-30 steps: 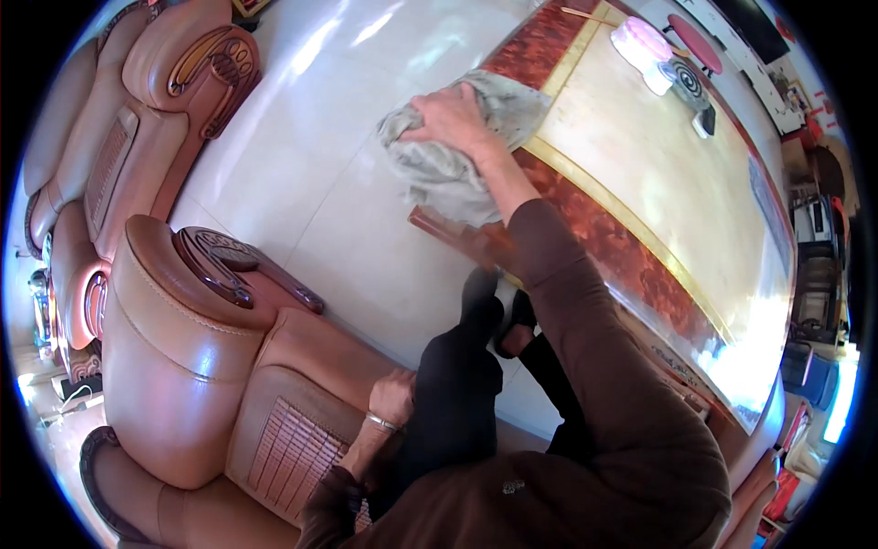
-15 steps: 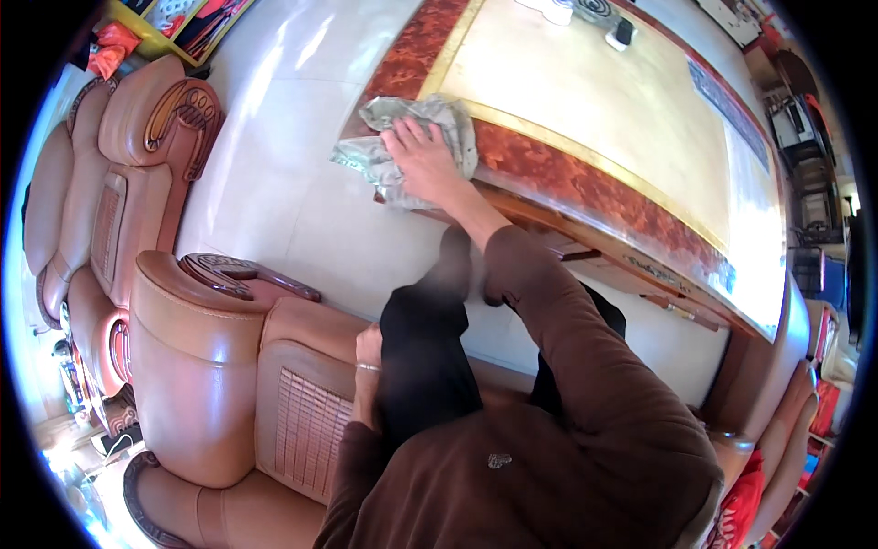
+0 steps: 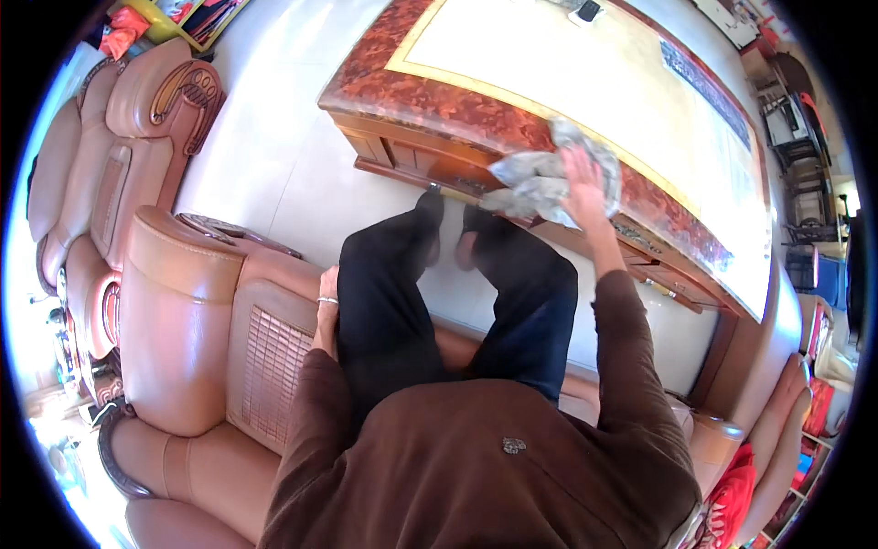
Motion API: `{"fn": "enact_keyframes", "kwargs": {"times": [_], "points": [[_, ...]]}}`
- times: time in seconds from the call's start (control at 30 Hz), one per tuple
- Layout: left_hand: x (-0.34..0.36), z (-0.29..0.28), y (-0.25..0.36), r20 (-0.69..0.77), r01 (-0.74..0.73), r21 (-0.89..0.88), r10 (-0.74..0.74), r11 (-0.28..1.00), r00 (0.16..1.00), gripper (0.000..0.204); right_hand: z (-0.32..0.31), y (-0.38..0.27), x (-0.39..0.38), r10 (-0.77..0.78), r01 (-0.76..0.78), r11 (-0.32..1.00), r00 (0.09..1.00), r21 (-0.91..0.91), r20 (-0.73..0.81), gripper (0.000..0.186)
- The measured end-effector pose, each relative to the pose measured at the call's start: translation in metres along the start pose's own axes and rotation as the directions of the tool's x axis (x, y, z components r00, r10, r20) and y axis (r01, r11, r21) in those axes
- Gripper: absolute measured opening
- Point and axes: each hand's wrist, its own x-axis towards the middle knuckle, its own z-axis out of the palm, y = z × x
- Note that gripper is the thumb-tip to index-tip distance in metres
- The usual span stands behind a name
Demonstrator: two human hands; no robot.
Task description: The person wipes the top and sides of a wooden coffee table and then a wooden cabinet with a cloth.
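In the head view, a thin, crumpled cloth (image 3: 535,174), greyish white with darker blotches, lies in soft folds across the near edge of the table (image 3: 448,110), part of it hanging over the side. The right hand (image 3: 586,188) rests on it, fingers outstretched and a little apart, not curled into a fist; they are slightly blurred. The left hand (image 3: 330,282), a band (image 3: 327,300) at its wrist, is down at the sofa (image 3: 183,320), just beside the thigh; its fingers are partly hidden, so how wide they are I cannot tell.

The tabletop is glossy, with a mottled red-brown border, a yellow inner band and a pale centre washed out by glare. Its wooden side has framed panels. A small dark object (image 3: 585,11) stands near the far part, and a bluish patterned strip (image 3: 704,87) runs along one side.

The sofa is smooth tan leather, stitched and rounded, with a gridded mat (image 3: 274,366) on it. Another sofa (image 3: 137,156) with carved armrests stands beyond, on pale, shiny floor tiles (image 3: 274,146).
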Motion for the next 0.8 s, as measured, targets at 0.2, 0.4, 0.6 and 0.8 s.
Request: {"fn": "enact_keyframes", "kwargs": {"times": [0.2, 0.4, 0.6, 0.8], "points": [[0.024, -0.021, -0.03, -0.102, 0.074, -0.613, -0.171, 0.786, 0.98, 0.034, -0.025, 0.1, -0.073, 0.232, -0.232, 0.971, 0.973, 0.054, 0.02, 0.082], [0.038, -0.084, 0.115, -0.268, -0.046, -0.711, -0.209, 0.702, 0.941, 0.04, -0.073, 0.146, -0.097, 0.504, -0.515, 0.779, 0.854, 0.359, 0.13, 0.059], [0.073, -0.045, 0.257, -0.18, -0.55, -0.692, 0.625, 0.469, 0.759, 0.033, -0.056, 0.154, -0.096, 0.611, -0.556, 0.374, 0.75, 0.743, 0.253, 0.048], [0.06, 0.027, 0.263, 0.528, -0.645, -0.106, 0.593, 0.757, 0.608, 0.027, -0.022, 0.109, -0.004, 0.511, -0.526, 0.846, 0.846, 0.088, 0.152, 0.072]]}}
